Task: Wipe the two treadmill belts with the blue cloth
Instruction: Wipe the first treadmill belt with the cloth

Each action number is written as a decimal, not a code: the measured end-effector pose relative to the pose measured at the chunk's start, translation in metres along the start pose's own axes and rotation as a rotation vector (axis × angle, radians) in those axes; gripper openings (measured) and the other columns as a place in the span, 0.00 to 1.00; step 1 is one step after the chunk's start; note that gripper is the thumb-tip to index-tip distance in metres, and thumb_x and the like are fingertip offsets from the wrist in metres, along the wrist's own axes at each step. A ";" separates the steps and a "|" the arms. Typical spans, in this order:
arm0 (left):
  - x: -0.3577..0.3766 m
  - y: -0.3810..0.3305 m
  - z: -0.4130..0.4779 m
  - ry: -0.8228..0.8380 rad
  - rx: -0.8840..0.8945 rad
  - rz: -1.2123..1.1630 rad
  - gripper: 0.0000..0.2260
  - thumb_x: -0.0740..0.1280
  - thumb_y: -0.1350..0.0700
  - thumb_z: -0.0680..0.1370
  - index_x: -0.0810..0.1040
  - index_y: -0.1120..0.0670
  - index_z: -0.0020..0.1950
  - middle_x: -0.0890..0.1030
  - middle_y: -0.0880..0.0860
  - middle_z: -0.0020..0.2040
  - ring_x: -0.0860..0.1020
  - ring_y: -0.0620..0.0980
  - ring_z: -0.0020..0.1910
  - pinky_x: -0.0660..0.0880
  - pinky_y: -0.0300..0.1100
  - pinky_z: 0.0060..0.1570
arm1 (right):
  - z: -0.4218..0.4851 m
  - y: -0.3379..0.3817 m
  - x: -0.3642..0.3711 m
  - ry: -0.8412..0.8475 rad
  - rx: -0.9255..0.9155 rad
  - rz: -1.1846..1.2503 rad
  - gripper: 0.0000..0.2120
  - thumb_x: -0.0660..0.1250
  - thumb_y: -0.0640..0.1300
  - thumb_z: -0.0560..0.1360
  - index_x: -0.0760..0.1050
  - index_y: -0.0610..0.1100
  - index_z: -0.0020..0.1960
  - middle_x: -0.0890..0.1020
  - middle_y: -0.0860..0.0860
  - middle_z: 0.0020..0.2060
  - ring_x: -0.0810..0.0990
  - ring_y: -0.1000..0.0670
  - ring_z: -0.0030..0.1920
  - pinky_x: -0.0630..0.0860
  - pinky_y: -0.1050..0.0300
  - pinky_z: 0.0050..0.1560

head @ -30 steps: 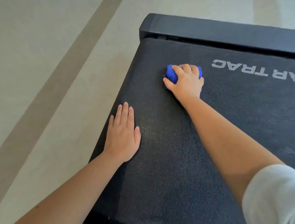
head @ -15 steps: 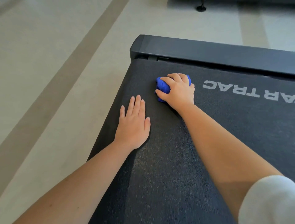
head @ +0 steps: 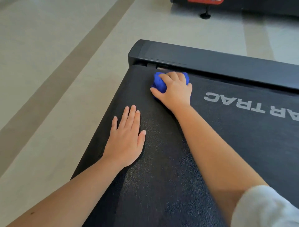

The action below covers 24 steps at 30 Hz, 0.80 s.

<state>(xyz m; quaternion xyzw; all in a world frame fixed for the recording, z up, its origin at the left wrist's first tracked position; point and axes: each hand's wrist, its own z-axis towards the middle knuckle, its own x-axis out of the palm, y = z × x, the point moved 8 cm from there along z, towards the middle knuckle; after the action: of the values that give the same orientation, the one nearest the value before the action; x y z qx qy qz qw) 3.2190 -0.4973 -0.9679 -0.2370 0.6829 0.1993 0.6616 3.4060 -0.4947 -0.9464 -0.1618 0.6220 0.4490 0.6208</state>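
A black treadmill belt (head: 161, 178) with white lettering fills the lower right of the head view. My right hand (head: 175, 90) grips a bunched blue cloth (head: 159, 84) and presses it on the belt close to the far end, just before the black end cover (head: 210, 63). My left hand (head: 125, 141) lies flat on the belt near its left edge, fingers straight and together. Most of the cloth is hidden under my right hand.
Pale floor tiles with a darker stripe (head: 48, 90) lie left of the treadmill. At the top right stands another black machine with a red panel (head: 205, 1) and a round foot (head: 205, 15) on the floor.
My right hand has pushed the cloth farther along the belt, up to the end cover. My left hand has stayed flat near the left edge. The view has tilted up, showing more floor beyond.
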 end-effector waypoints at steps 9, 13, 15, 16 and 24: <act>0.002 0.001 -0.002 -0.008 0.003 0.000 0.32 0.39 0.44 0.77 0.55 0.60 0.75 0.52 0.56 0.76 0.50 0.54 0.75 0.54 0.56 0.69 | -0.051 -0.010 -0.020 -0.193 -0.049 -0.019 0.23 0.65 0.62 0.67 0.79 0.49 0.55 0.79 0.49 0.55 0.73 0.42 0.61 0.69 0.43 0.51; 0.005 0.002 0.001 0.013 0.009 0.073 0.30 0.42 0.45 0.78 0.60 0.61 0.73 0.60 0.59 0.74 0.58 0.57 0.73 0.59 0.57 0.65 | 0.015 -0.044 -0.010 -0.055 0.130 -0.084 0.25 0.63 0.62 0.73 0.71 0.52 0.65 0.72 0.51 0.63 0.63 0.46 0.67 0.63 0.46 0.58; 0.004 0.001 0.003 0.011 0.007 0.088 0.29 0.45 0.45 0.78 0.61 0.61 0.73 0.61 0.59 0.74 0.60 0.58 0.72 0.59 0.57 0.65 | 0.029 -0.051 -0.012 -0.030 0.178 -0.088 0.25 0.61 0.62 0.74 0.69 0.52 0.67 0.71 0.50 0.63 0.63 0.45 0.66 0.63 0.46 0.58; 0.004 0.001 0.003 0.020 0.008 0.083 0.30 0.44 0.44 0.78 0.58 0.60 0.74 0.58 0.59 0.75 0.57 0.57 0.73 0.56 0.56 0.67 | 0.029 -0.051 -0.012 -0.023 0.183 -0.090 0.24 0.61 0.61 0.74 0.69 0.52 0.66 0.71 0.50 0.63 0.63 0.45 0.66 0.63 0.46 0.57; 0.003 0.000 -0.001 0.076 -0.031 0.043 0.26 0.44 0.47 0.81 0.42 0.58 0.76 0.41 0.54 0.77 0.40 0.52 0.75 0.46 0.54 0.72 | -0.130 -0.019 -0.034 -0.278 0.058 -0.117 0.22 0.60 0.60 0.67 0.79 0.47 0.51 0.80 0.48 0.47 0.77 0.43 0.53 0.72 0.46 0.42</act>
<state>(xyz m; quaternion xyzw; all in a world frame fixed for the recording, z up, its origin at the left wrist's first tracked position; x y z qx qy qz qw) 3.2182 -0.4980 -0.9711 -0.2397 0.7093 0.2149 0.6271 3.3448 -0.6154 -0.9446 -0.1163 0.5323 0.4121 0.7303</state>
